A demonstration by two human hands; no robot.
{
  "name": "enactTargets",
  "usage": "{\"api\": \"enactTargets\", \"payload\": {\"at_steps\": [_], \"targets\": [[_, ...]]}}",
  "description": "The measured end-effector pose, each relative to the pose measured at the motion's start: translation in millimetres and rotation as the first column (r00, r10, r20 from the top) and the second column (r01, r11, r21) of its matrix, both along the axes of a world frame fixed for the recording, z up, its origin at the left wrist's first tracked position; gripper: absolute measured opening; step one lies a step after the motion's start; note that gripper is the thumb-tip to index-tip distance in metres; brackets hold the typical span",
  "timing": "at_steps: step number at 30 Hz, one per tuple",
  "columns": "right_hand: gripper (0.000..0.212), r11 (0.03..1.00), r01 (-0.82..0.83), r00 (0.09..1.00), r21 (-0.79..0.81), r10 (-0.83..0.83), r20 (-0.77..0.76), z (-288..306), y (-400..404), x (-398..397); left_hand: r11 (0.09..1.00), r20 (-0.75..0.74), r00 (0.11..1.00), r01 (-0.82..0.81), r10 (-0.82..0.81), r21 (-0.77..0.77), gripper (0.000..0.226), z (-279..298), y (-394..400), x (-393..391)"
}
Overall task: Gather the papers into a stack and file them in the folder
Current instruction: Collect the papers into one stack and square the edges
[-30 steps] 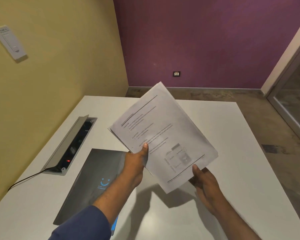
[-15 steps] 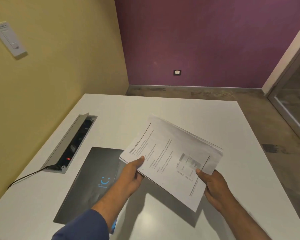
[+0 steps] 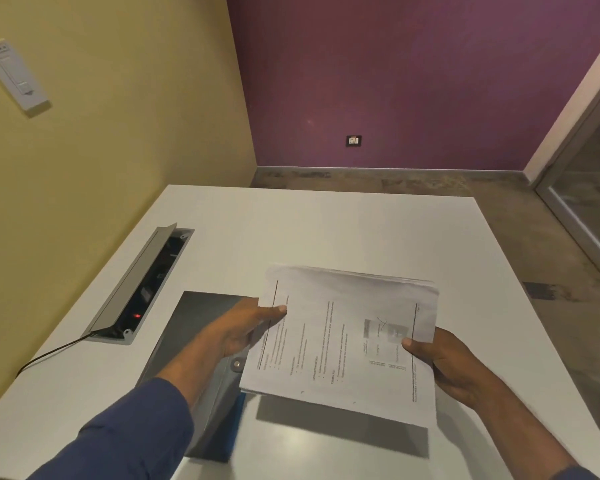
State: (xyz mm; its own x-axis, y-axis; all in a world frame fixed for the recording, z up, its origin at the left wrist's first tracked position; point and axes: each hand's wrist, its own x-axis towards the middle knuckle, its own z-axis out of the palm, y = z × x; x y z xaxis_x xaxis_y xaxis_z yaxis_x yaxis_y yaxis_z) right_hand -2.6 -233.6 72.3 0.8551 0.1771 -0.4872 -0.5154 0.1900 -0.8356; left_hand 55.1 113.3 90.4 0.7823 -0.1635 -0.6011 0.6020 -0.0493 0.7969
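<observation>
The white printed paper stack (image 3: 343, 341) hung above the white surface (image 3: 326, 230), both hands' fingers clamped on opposite edges; the dark grey folder (image 3: 191, 327) lay closed just left, nearer the left hand (image 3: 236, 330).

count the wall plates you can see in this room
2. A white rectangular switch panel sits high on the yellow wall at left; a small dark socket plate sits low on the purple wall beyond the white table. Others may lie outside the view.

Printed text on papers (image 3: 343, 341) illegible
</observation>
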Motion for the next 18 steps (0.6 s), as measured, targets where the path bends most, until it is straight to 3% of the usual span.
{"api": "enactTargets", "payload": {"at_steps": [3, 5, 9, 13, 16, 18], "targets": [[0.036, 0.999, -0.016, 0.999, -0.046, 0.018, 0.030, 1, -4, 1, 0.999, 0.054, 0.998, 0.031, -0.031, -0.008, 0.023, -6, -1, -2], [0.035, 0.991, 0.000, 0.997, -0.130, 0.011, 0.081, 1, -5, 0, 0.996, 0.103, 0.994, 0.024, -0.033, 0.090, 0.026, -15, -2, -3], [0.025, 0.917, 0.197, 0.961, -0.346, -0.112, 0.251, 0, 5, -2, 0.973, 0.288, 0.956, -0.119, 0.058, 0.200, 0.025, -22, -20, -16], [0.021, 0.856, 0.393, 0.886, -0.337, -0.254, 0.388, -4, 17, -7, 0.936, 0.502, 0.848, -0.297, 0.169, 0.187, 0.022, -30, -38, -30], [0.027, 0.836, 0.441, 0.845, -0.328, -0.263, 0.466, -10, 21, -16, 0.932, 0.564, 0.800, -0.336, 0.205, 0.138, 0.023, -36, -47, -44], [0.031, 0.805, 0.428, 0.852, -0.411, -0.209, 0.479, -26, 23, -23, 0.924, 0.552, 0.813, -0.336, 0.187, 0.182, 0.021, -49, -49, -51]]}}
